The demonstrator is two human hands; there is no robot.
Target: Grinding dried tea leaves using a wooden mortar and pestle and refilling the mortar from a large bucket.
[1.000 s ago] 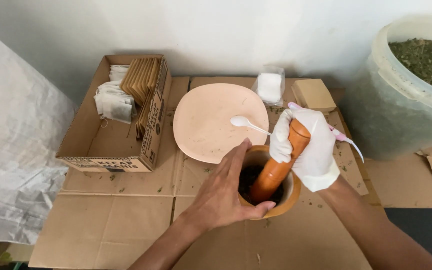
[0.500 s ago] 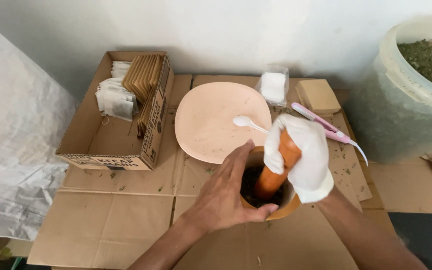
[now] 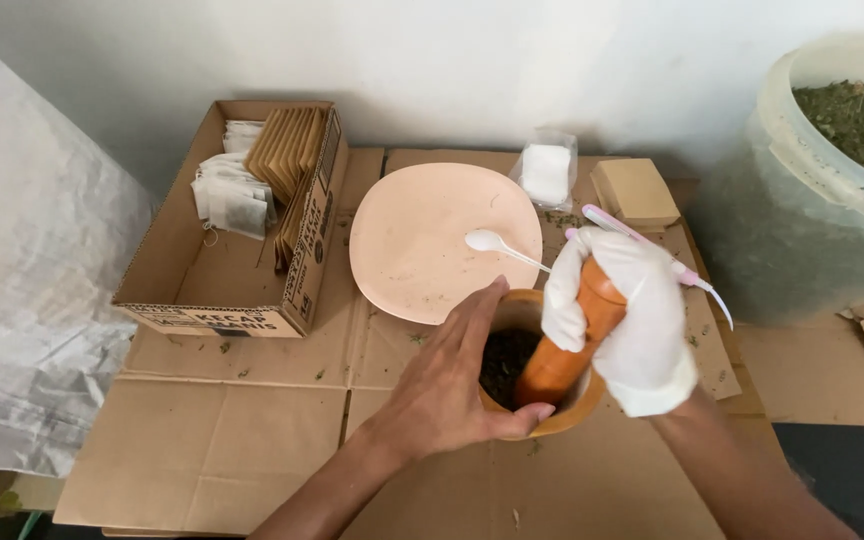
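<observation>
Mortar (image 3: pixel 552 420), a round wooden bowl with dark crushed leaves inside, sits on flat cardboard (image 3: pixel 232 440) in front of the person. An orange wooden pestle (image 3: pixel 570 340) stands tilted in it. The right hand (image 3: pixel 627 325), in a white glove, is wrapped tight around the pestle's top. The bare left hand (image 3: pixel 452 385) curls around the mortar's rim. Just behind is a peach plate (image 3: pixel 422 240) with a white spoon (image 3: pixel 497 245). Farther left is a cardboard box (image 3: pixel 242 300) of paper packets.
</observation>
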